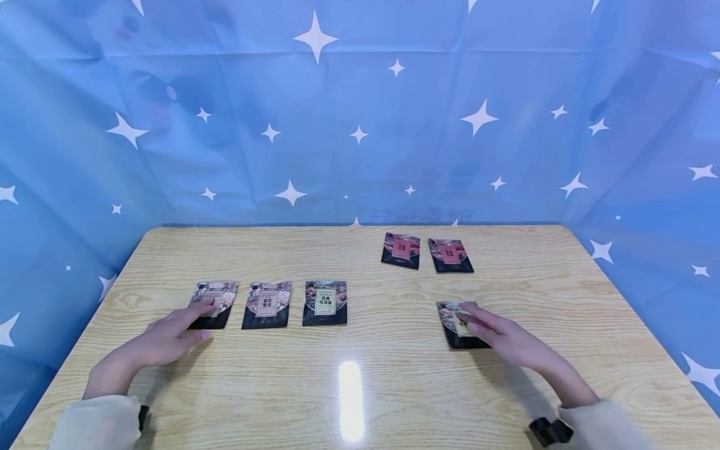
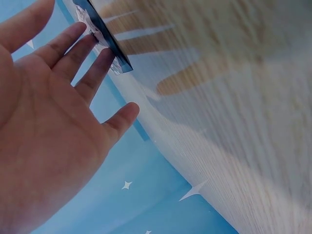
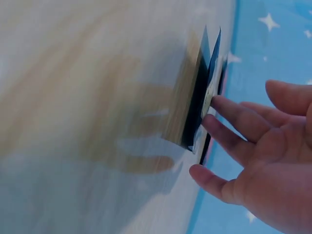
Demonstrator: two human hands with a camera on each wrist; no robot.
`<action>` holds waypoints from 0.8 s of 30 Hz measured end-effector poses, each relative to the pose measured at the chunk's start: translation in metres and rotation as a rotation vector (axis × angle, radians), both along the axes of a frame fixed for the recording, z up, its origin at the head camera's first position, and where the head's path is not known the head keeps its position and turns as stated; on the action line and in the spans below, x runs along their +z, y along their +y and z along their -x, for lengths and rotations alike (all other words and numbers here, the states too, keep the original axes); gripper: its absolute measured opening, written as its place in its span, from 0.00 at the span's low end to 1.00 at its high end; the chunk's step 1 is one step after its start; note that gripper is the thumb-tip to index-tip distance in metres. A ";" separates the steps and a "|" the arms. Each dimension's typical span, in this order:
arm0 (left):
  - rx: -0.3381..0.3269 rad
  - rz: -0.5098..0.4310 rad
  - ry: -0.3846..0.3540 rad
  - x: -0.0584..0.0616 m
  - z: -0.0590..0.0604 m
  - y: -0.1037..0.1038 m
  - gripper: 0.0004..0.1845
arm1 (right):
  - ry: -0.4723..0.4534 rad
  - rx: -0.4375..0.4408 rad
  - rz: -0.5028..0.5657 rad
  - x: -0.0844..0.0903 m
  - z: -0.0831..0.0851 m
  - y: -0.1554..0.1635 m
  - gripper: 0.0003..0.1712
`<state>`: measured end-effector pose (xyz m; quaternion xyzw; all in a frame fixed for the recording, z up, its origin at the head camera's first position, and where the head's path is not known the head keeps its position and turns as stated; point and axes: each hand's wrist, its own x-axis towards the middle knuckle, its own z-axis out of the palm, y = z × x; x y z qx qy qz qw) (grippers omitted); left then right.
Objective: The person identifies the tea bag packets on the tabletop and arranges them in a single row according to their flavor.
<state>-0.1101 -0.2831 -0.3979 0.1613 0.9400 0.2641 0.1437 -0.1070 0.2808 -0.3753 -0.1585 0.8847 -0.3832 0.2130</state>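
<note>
My left hand (image 1: 152,340) reaches over the leftmost tea packet (image 1: 226,299), a flat sachet with a pale floral top and black base. In the left wrist view its loosely extended fingers (image 2: 95,80) come right to the floral packet (image 2: 100,29). On the right side, my right hand (image 1: 517,340) has its fingertips on a dark tea packet (image 1: 454,324) with a pale yellow label. The right wrist view shows this packet (image 3: 207,90) edge-on, and the fingers (image 3: 231,134) meet its face without curling round it.
Beside the left hand lie another floral packet (image 1: 265,317) and a dark packet with a pale green label (image 1: 324,317). Farther back are two red-labelled packets, one (image 1: 400,250) left of the other (image 1: 451,255). A blue star-patterned curtain (image 1: 360,162) borders the wooden table (image 1: 382,400).
</note>
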 end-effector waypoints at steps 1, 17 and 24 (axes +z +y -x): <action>0.000 0.002 0.002 0.000 0.000 0.000 0.29 | -0.006 0.001 0.009 -0.001 0.004 -0.007 0.32; 0.009 -0.016 -0.017 0.000 0.001 -0.001 0.31 | 0.012 0.081 0.029 -0.008 0.047 -0.110 0.26; -0.004 0.000 -0.001 0.000 0.001 -0.001 0.29 | -0.009 0.095 0.037 -0.008 0.051 -0.129 0.27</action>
